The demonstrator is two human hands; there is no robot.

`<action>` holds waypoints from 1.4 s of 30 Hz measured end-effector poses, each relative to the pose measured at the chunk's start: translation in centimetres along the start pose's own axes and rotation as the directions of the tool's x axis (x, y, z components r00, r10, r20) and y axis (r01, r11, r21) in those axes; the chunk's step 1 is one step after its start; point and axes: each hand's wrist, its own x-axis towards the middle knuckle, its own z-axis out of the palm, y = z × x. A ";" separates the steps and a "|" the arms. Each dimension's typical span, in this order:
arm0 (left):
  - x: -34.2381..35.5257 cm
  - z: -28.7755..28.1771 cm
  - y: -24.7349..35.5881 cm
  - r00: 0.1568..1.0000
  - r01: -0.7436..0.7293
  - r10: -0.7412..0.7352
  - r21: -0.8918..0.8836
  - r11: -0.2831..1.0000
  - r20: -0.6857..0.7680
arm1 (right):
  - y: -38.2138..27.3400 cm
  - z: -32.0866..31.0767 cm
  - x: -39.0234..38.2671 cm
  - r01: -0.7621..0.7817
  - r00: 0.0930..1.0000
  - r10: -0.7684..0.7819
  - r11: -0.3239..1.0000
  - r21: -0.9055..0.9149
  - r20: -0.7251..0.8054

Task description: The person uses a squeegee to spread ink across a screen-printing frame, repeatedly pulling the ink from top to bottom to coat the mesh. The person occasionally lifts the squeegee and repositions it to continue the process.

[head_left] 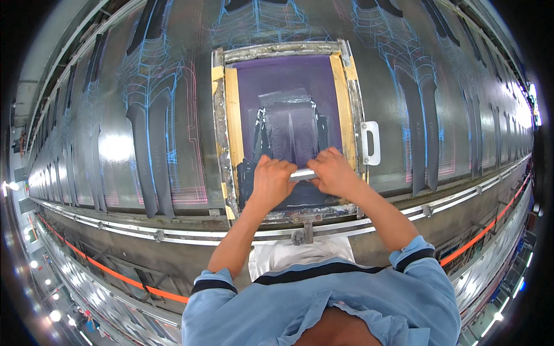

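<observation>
A screen printing frame with a purple mesh and tan tape down its sides lies flat on the long dark table. Both my hands are closed around a pale squeegee handle in the near half of the frame. My left hand grips its left end; my right hand grips the right. Dark ink is smeared on the mesh around them. The squeegee's lower edge is mostly hidden by my hands. A white handle sticks out from the frame's right side.
Dark fabric pieces lie on the table left of the frame, and more dark pieces lie to the right, among blue and pink lines. A metal rail runs along the near edge. An orange strip sits below it.
</observation>
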 end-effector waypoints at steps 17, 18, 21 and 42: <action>11.7 -1.8 -7.5 0.997 0.024 -0.015 0.120 0.992 -0.074 | 6.7 -3.1 12.1 -0.083 0.989 0.078 0.996 -0.030 -0.127; 9.8 -1.2 -6.3 0.997 0.013 -0.005 0.101 0.995 -0.074 | 6.1 -2.3 10.4 -0.092 0.993 0.089 0.995 -0.038 -0.082; 2.1 0.4 -2.1 0.999 -0.018 0.019 0.048 0.999 -0.026 | 1.4 0.9 2.4 -0.097 0.995 0.096 0.994 -0.050 -0.016; -8.7 0.8 5.3 0.997 -0.020 0.025 0.076 0.997 -0.073 | 9.4 -1.6 -3.8 -0.486 0.381 0.714 0.695 0.530 -0.587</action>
